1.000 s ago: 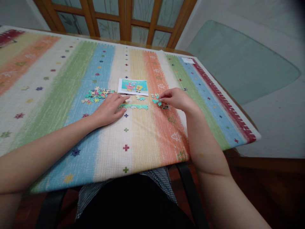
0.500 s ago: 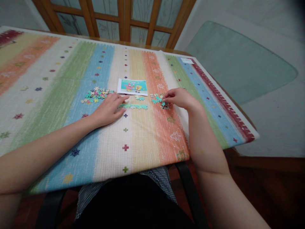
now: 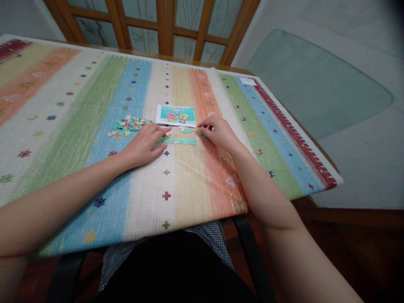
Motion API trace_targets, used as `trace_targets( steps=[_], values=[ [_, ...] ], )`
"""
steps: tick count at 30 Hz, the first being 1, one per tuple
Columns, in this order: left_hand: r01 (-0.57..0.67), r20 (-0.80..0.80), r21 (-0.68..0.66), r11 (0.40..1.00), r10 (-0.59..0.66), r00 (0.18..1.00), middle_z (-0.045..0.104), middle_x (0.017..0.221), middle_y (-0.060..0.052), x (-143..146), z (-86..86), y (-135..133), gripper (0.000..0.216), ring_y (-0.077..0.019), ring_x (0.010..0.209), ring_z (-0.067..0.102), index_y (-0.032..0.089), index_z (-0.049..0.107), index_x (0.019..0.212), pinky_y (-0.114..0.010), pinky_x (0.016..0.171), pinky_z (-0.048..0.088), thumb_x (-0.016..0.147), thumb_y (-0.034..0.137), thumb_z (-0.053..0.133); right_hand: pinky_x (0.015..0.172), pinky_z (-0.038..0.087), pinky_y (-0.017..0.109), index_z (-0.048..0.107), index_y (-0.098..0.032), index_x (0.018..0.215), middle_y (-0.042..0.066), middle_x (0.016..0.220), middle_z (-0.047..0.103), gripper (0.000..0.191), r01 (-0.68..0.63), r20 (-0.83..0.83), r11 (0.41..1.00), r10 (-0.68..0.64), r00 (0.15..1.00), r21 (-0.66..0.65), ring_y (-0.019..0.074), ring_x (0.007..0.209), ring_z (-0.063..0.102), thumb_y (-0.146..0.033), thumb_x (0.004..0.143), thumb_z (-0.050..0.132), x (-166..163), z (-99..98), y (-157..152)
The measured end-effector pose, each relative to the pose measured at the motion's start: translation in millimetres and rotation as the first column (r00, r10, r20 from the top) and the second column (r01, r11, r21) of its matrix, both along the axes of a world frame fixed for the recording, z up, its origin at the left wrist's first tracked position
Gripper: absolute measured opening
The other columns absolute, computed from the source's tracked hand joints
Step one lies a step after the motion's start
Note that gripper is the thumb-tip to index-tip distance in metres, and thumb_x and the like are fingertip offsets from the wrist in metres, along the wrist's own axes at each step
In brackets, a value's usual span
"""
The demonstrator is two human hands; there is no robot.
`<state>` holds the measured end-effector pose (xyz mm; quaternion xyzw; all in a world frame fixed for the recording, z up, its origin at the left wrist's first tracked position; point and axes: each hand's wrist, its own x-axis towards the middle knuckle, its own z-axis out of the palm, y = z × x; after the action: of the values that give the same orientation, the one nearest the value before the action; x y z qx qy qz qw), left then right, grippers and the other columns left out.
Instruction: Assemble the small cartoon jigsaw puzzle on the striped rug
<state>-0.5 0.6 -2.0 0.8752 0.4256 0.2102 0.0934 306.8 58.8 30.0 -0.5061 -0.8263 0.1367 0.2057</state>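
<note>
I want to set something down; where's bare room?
Bare: tablecloth between the joined strip and the near edge, and beyond the picture card. Crowded: the puzzle pile by the left hand, and loose pieces beside the right hand.

a: what was worn on top?
b: a plain black garment (image 3: 176, 269); its outline looked rounded from above.
a: and below it?
b: a checked garment (image 3: 216, 242), small dark-and-white squares, showed on both sides.
a: the forearms (image 3: 72, 189)?
b: bare, as were the left hand (image 3: 143, 145) and the right hand (image 3: 219, 131).
</note>
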Motion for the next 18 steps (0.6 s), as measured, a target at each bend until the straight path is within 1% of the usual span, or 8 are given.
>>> trace_targets(
  steps=[3, 7, 11, 15, 18],
  values=[
    [0.000, -0.003, 0.012, 1.000, 0.000, 1.000, 0.065, 0.131, -0.017, 0, -0.6, 0, 0.054, -0.0344, 0.127, 0.054, 0.014, 0.055, 0.152, -0.056, 0.115, 0.043, 0.104, 0.038, 0.052, 0.088, 0.049, 0.038, 0.084, -0.017, 0.106, 0.011, 0.099, 0.076, 0.020, 0.013, -0.018, 0.999, -0.012, 1.000, 0.041, 0.0239, 0.091, 0.066, -0.020, 0.099, 0.065, -2, -2.8, 2],
    [0.000, -0.013, 0.030, 1.000, 0.000, 1.000, 0.065, 0.132, -0.017, -1, -1.0, 0, 0.053, -0.0331, 0.128, 0.054, 0.013, 0.055, 0.151, -0.053, 0.116, 0.042, 0.104, 0.037, 0.052, 0.087, 0.050, 0.039, 0.084, -0.017, 0.101, 0.012, 0.101, 0.079, 0.021, 0.162, -0.075, 0.983, -0.156, 0.985, 0.085, 0.0257, 0.092, 0.068, -0.019, 0.097, 0.064, 16, 4.1, 8],
    [-0.001, -0.015, 0.022, 1.000, 0.002, 1.000, 0.064, 0.133, -0.017, -1, -1.2, 0, 0.054, -0.0332, 0.128, 0.054, 0.013, 0.055, 0.152, -0.053, 0.117, 0.041, 0.104, 0.038, 0.051, 0.081, 0.051, 0.040, 0.085, -0.018, 0.101, 0.011, 0.097, 0.080, 0.020, 0.296, -0.099, 0.954, -0.291, 0.952, 0.047, 0.0257, 0.085, 0.069, -0.020, 0.093, 0.067, 35, 11.9, 13],
    [0.006, -0.009, 0.020, 1.000, -0.006, 1.000, 0.065, 0.132, -0.017, -1, -1.1, 1, 0.055, -0.0336, 0.127, 0.054, 0.013, 0.054, 0.152, -0.054, 0.116, 0.042, 0.104, 0.037, 0.052, 0.078, 0.051, 0.039, 0.085, -0.019, 0.097, 0.011, 0.093, 0.081, 0.017, 0.331, -0.076, 0.943, -0.328, 0.941, 0.021, 0.0254, 0.081, 0.069, -0.022, 0.091, 0.071, 43, 15.0, 14],
    [0.004, -0.012, 0.018, 1.000, -0.004, 1.000, 0.065, 0.132, -0.016, -1, -0.7, 0, 0.054, -0.0329, 0.127, 0.054, 0.015, 0.054, 0.153, -0.054, 0.116, 0.042, 0.104, 0.037, 0.052, 0.077, 0.050, 0.039, 0.085, -0.019, 0.095, 0.010, 0.091, 0.080, 0.015, 0.344, -0.040, 0.939, -0.344, 0.938, 0.010, 0.0258, 0.081, 0.069, -0.024, 0.090, 0.072, 46, 15.9, 14]
  ],
)
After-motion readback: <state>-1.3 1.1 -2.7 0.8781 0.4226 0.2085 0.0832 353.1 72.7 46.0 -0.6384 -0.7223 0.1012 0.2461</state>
